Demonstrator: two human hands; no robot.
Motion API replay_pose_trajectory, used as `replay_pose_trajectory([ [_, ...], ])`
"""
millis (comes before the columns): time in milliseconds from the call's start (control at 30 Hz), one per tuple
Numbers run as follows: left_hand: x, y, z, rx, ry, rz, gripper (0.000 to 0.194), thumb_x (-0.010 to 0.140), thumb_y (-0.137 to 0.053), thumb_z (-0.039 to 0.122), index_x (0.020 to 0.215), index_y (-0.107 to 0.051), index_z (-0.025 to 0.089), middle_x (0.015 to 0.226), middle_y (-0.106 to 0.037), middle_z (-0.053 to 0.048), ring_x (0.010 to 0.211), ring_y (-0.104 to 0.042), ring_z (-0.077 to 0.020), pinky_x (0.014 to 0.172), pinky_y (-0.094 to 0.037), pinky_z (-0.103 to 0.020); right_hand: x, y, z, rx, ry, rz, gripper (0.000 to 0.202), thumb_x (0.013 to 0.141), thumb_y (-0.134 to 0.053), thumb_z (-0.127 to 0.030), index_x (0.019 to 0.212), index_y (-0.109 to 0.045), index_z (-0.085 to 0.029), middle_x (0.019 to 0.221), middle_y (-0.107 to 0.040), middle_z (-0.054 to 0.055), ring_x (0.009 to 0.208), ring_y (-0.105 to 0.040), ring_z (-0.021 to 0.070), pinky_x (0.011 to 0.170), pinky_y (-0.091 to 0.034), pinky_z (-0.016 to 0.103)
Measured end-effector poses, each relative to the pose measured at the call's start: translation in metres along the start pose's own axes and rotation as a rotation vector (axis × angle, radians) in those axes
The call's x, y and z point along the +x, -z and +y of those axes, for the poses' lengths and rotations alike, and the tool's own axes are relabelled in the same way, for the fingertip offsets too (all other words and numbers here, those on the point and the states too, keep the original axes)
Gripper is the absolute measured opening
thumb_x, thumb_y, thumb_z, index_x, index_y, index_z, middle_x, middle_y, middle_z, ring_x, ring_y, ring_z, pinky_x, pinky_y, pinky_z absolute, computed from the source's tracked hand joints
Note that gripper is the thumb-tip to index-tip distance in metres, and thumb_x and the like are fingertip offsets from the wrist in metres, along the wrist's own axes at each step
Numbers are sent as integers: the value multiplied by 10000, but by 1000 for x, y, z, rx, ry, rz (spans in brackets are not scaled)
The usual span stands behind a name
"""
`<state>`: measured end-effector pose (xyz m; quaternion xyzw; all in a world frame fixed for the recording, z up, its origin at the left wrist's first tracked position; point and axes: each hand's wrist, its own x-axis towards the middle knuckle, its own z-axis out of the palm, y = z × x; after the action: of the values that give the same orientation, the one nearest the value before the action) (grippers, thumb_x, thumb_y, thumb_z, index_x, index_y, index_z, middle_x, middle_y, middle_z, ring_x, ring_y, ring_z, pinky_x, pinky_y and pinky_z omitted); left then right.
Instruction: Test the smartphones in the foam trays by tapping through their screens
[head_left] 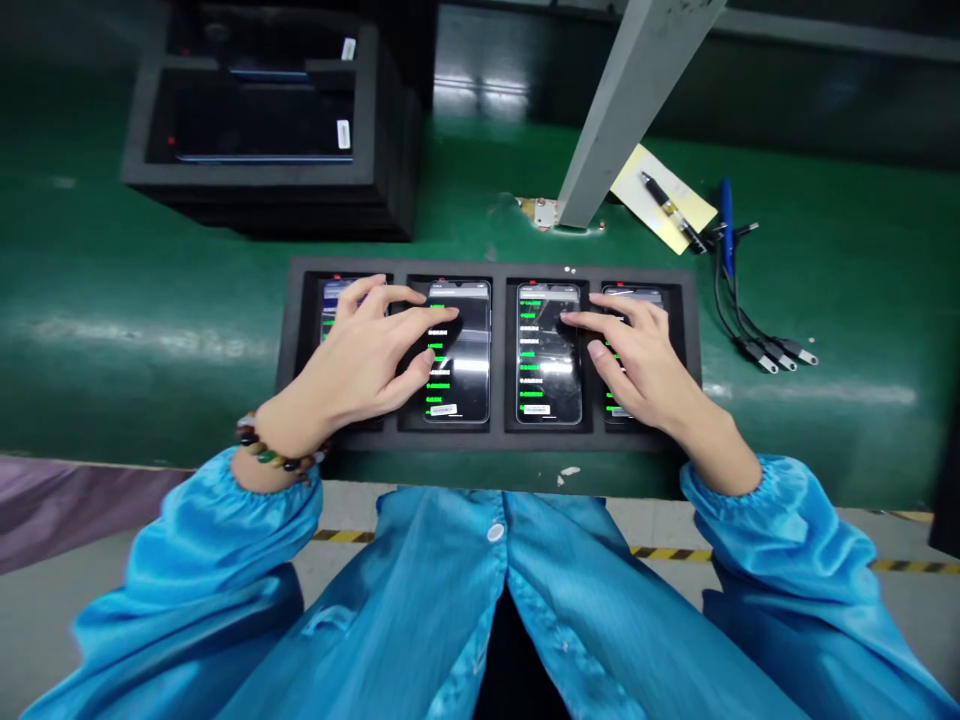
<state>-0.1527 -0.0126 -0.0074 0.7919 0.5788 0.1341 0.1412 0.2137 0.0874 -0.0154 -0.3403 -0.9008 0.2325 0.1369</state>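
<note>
A dark foam tray (498,300) lies on the bench in front of me, with several smartphones in its slots, screens lit with green and white lines of text. My left hand (367,350) is spread over the leftmost phone (330,300), its index fingertip at the screen of the second phone (469,360). Over the rightmost phone (619,410) is my right hand (637,360), fingers apart, index fingertip at the right edge of the third phone (551,350). Neither hand grips anything. Both outer phones are partly hidden by my hands.
A stack of dark foam trays (255,175) holding phones stands at the back left. A grey metal post (622,110) rises behind the tray. To its right lie a yellow notepad (645,200), a pen (671,208) and black cables (739,310) on the green bench (840,290).
</note>
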Motion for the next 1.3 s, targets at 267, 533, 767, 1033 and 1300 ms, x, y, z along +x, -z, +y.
replay_pose_trajectory([
  [267, -13, 19, 0, 26, 20, 106, 551, 1063, -456, 459, 1536, -668, 273, 1400, -692, -148, 1425, -581, -369, 1330, -258, -635, -60, 19, 6, -86, -111, 241, 409, 1118, -431, -329, 1369, -754, -342, 1504, -703, 68, 1436, -635, 316, 1241, -426, 592],
  [533, -44, 19, -12, 4, 142, 328, 531, 1070, -481, 466, 1496, -721, 261, 1371, -703, -156, 1405, -603, -388, 1327, -254, -634, -86, -1, 0, -165, -57, 277, 408, 1056, -513, -202, 1365, -758, -305, 1492, -717, 86, 1407, -662, 324, 1194, -468, 569],
  [767, -86, 14, -23, 13, 286, 438, 505, 1077, -489, 480, 1472, -737, 286, 1314, -735, -111, 1391, -626, -345, 1337, -276, -600, -49, -15, -43, -86, 95, 101, 528, 1034, -498, -114, 1514, -631, -290, 1327, -806, 52, 1494, -609, 305, 1234, -414, 547],
  [1033, -119, 1, -34, 19, 308, 528, 440, 1110, -478, 474, 1346, -796, 280, 1232, -752, -79, 1268, -681, -300, 1276, -360, -595, 3, -57, -97, -6, 166, 29, 544, 1048, -480, -119, 1576, -551, -228, 1245, -833, 56, 1598, -503, 289, 1301, -330, 536],
  [1300, -132, 1, -43, -37, 207, 446, 447, 1114, -436, 480, 1250, -824, 305, 1208, -770, -85, 1221, -693, -306, 1228, -371, -613, 3, -62, -103, -19, 129, 145, 501, 1060, -471, -127, 1526, -583, -273, 1393, -763, 92, 1528, -579, 307, 1262, -338, 543],
])
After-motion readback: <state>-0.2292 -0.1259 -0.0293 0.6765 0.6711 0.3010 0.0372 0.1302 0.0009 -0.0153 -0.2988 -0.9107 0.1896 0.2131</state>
